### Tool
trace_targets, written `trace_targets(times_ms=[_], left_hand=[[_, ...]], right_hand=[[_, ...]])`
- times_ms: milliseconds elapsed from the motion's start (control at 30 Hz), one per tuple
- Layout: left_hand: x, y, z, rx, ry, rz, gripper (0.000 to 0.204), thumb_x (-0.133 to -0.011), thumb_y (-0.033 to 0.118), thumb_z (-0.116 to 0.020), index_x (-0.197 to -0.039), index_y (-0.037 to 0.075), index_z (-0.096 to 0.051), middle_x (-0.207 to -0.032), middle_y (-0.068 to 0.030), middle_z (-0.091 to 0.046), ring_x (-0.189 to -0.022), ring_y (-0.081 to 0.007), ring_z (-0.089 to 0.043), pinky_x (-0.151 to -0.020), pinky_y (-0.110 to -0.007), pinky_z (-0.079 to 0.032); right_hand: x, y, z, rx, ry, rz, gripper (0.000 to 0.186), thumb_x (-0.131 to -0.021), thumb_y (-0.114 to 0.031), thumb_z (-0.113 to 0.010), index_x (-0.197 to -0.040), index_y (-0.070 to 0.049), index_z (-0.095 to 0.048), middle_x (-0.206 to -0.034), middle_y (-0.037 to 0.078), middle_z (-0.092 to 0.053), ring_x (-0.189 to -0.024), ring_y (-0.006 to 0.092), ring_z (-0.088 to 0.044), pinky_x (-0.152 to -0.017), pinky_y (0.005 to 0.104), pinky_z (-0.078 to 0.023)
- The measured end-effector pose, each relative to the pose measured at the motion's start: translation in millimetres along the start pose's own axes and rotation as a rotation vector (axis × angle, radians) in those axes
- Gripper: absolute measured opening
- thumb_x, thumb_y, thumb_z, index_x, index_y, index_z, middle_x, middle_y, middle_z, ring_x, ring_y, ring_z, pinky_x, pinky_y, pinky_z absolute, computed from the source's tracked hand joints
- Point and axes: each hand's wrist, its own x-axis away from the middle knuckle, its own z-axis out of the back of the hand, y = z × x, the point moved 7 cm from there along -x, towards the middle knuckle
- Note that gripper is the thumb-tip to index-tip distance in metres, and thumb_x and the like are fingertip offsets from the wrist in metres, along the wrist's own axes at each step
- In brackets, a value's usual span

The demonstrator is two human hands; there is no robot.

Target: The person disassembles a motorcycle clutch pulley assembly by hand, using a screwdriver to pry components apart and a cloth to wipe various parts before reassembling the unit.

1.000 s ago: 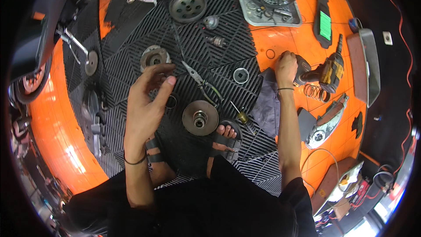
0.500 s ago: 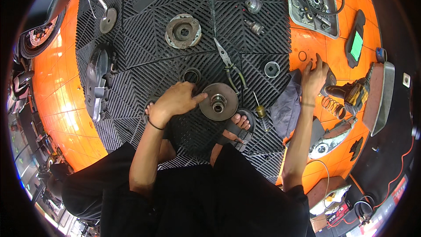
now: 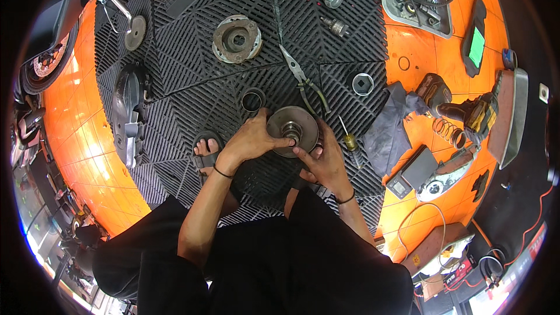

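A round steel pulley disc [image 3: 280,117] with a raised hub lies between my feet, gripped from both sides. My left hand [image 3: 252,139] is closed on its left, thumb at the hub. My right hand [image 3: 319,160] holds its right and lower side, thumb also at the hub. A dark metal ring [image 3: 261,96] is just beyond my left fingers. Pliers [image 3: 296,71] with open green-gripped handles lie beyond the disc. A screwdriver [image 3: 349,140] with a yellowish handle is beside my right hand, and a socket [image 3: 362,84] sits farther off.
Black grid mats [image 3: 175,81] cover orange tiles, holding a hub [image 3: 237,39] and small parts. At right lie a metal tray [image 3: 443,23] of parts, drills [image 3: 479,118], a spring [image 3: 449,132], a grey cloth [image 3: 382,143] and a casing [image 3: 434,188]. A motorcycle wheel [image 3: 49,58] stands at left.
My right hand has left the drill area at the right and come inward onto the disc. My left hand has moved down and closed on the disc's left side. The view has shifted slightly.
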Motion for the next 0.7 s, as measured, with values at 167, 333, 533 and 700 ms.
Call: trace_targets(times_ms=[167, 333, 533, 700], left_hand=[[10.7, 15.8, 13.6, -0.071, 0.099, -0.029, 0.095, -0.067, 0.047, -0.092, -0.130, -0.014, -0.054, -0.116, -0.0328, -0.069, -0.113, -0.0440, -0.067, -0.098, -0.046, -0.053], [15.7, 21.7, 22.7, -0.216, 0.157, -0.107, 0.088, -0.068, 0.039, -0.092, -0.137, -0.004, -0.057, -0.105, -0.0235, -0.070, -0.099, -0.0367, -0.069, -0.087, -0.045, -0.053], [28.3, 53.3, 38.5, -0.219, 0.104, -0.204, 0.079, -0.070, 0.024, -0.091, -0.141, 0.005, -0.059, -0.111, -0.0204, -0.066, -0.101, -0.0350, -0.065, -0.091, -0.043, -0.053], [32.7, 67.8, 28.3, -0.257, 0.096, -0.381, 0.070, -0.073, 0.009, -0.084, -0.139, 0.006, -0.062, -0.118, -0.0186, -0.066, -0.111, -0.0343, -0.060, -0.098, -0.042, -0.050]], right_hand=[[-1.3, -8.3, -5.4, 0.001, 0.010, -0.050, 0.097, -0.080, -0.021, -0.091, -0.153, 0.006, -0.034, -0.140, 0.024, -0.058, -0.130, 0.0334, -0.060, -0.107, 0.0409, -0.051], [3.1, -8.9, -11.6, -0.145, 0.124, -0.043, 0.095, -0.079, -0.026, -0.091, -0.150, 0.007, -0.038, -0.142, 0.026, -0.053, -0.126, 0.0368, -0.060, -0.103, 0.0427, -0.052], [7.9, -25.3, -4.5, -0.227, 0.089, -0.069, 0.078, -0.091, -0.008, -0.078, -0.153, 0.005, -0.032, -0.126, 0.021, -0.064, -0.111, 0.0269, -0.069, -0.096, 0.0379, -0.058], [16.8, -9.1, -14.3, -0.099, -0.025, -0.183, 0.066, -0.098, -0.006, -0.067, -0.152, 0.007, -0.031, -0.110, 0.019, -0.070, -0.088, 0.0242, -0.074, -0.084, 0.0349, -0.058]])
